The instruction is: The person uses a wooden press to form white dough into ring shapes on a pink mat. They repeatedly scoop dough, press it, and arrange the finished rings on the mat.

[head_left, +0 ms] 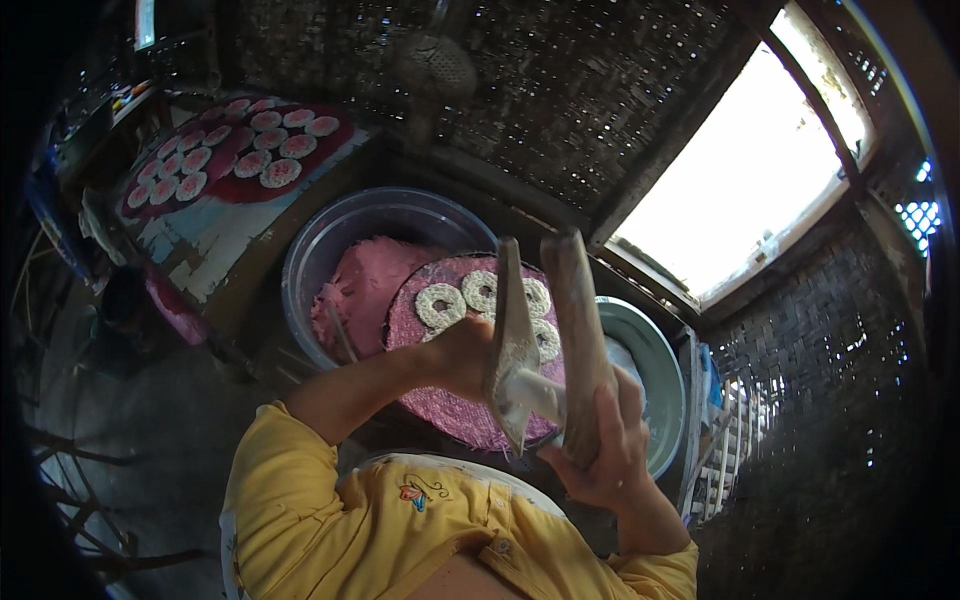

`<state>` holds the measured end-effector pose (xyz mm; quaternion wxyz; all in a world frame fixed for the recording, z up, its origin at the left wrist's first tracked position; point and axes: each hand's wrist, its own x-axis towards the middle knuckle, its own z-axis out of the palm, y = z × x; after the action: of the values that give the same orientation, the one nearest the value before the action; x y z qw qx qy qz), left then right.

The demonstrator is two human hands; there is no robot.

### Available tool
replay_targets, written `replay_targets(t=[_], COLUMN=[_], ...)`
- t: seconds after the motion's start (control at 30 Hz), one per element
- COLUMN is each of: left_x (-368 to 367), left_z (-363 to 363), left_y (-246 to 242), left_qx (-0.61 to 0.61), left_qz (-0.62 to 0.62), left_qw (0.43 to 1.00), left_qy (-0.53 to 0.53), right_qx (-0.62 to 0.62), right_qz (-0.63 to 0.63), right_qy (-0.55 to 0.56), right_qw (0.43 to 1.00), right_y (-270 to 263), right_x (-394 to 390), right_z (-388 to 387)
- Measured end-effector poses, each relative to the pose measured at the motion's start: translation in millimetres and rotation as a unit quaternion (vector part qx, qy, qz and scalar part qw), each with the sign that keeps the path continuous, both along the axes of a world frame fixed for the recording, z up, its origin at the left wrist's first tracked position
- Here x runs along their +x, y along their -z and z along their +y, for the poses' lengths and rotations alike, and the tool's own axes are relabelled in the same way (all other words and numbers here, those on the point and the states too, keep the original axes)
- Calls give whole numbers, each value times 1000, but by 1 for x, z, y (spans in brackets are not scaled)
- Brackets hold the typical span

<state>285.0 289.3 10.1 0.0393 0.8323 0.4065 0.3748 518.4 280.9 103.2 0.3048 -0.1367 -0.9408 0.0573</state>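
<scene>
A wooden hand press with two upright bars and a pale cylinder between them stands over a round woven tray (450, 420) with a pink surface. My left hand (465, 356) is at the near bar (512, 330), its fingers mostly hidden behind it. My right hand (611, 442) grips the lower part of the thicker wooden bar (576, 322). Several pale rings of noodle-like dough strands (441, 306) lie on the tray, some partly hidden by the press and my left hand.
Behind the tray's left side stands a large plastic tub (300, 300) with pink dough (375, 277). A pale green basin (667, 397) is at the right. Pink-and-white rings lie on red round sheets (225, 187) on a worn table (217, 255). A woven wall and bright window (750, 165) stand beyond.
</scene>
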Motion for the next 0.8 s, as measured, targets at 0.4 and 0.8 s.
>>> replay_targets(t=[0.4,0.8], left_x=[15,-8], left_z=[20,68], left_y=[40,-63], left_qx=[15,-194], left_qz=[-130,-562], left_qw=[990,546], left_qy=[45,590], right_qx=[-137,-866], right_qz=[-29,-24], right_qy=[39,-309], right_qw=[989,392], right_y=[50,90], right_x=[1,61], right_z=[24,55])
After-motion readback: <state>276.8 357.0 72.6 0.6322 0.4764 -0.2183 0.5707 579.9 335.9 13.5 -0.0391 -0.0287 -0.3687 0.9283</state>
